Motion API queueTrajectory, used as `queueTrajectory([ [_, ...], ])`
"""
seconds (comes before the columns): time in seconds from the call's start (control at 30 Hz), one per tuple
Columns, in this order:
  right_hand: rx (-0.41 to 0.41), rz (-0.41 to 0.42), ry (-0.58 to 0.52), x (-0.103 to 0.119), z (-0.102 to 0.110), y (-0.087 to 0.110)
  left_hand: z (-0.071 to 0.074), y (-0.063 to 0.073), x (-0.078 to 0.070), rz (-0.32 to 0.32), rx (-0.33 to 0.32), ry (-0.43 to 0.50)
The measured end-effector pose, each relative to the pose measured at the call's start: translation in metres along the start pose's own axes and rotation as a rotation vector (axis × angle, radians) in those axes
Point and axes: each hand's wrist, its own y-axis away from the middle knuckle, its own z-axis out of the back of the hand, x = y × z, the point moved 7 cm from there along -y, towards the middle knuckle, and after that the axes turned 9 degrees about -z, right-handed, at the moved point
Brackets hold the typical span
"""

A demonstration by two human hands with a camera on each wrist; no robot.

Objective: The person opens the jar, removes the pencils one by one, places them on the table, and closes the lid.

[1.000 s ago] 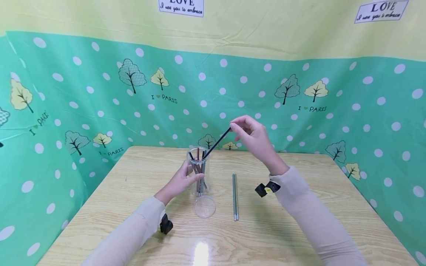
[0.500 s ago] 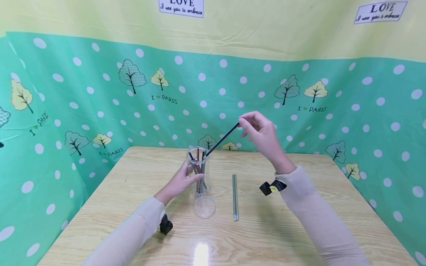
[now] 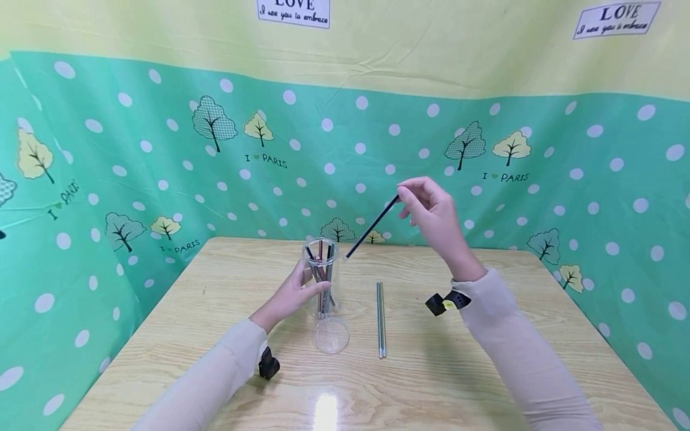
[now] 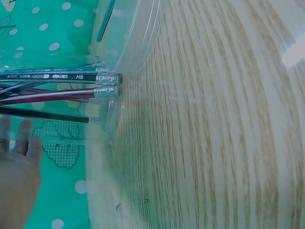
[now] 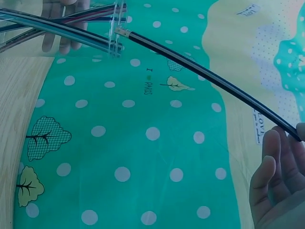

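Note:
A dark pencil [image 3: 372,227] slants down to the left from my right hand [image 3: 435,218], whose thumb and fingertips pinch its upper end. Its lower end, with a metal eraser band in the right wrist view, hangs just right of the jar's rim. My left hand [image 3: 293,295] grips the clear jar [image 3: 337,278] from the left side, fingers behind it and thumb across the front. Inside the jar several pencils [image 4: 57,95] lean at different angles, mostly dark, one red. In front of the jar lies a round clear lid [image 3: 331,335].
Two pencils [image 3: 381,320] lie side by side on the wooden table [image 3: 242,395], right of the jar and lid. A green dotted cloth [image 3: 302,137] with printed trees hangs behind the table and along both sides.
My right hand has moved right and slightly upward, drawing the dark pencil out of the jar, so its lower end is now outside the rim. The left hand and jar have stayed put.

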Motion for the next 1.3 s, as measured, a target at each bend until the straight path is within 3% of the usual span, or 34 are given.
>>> queueTrajectory([
  [0.17, 0.003, -0.022, 0.024, -0.005, 0.000, 0.000, 0.001, -0.002, 0.012, -0.006, -0.005, 0.013],
  [0.8, 0.023, -0.093, 0.092, -0.032, -0.003, -0.001, 0.001, -0.001, 0.008, -0.031, -0.005, -0.003],
  [1.3, 0.094, -0.249, 0.114, -0.072, -0.010, 0.003, 0.000, -0.002, 0.009, -0.022, -0.007, -0.008],
])
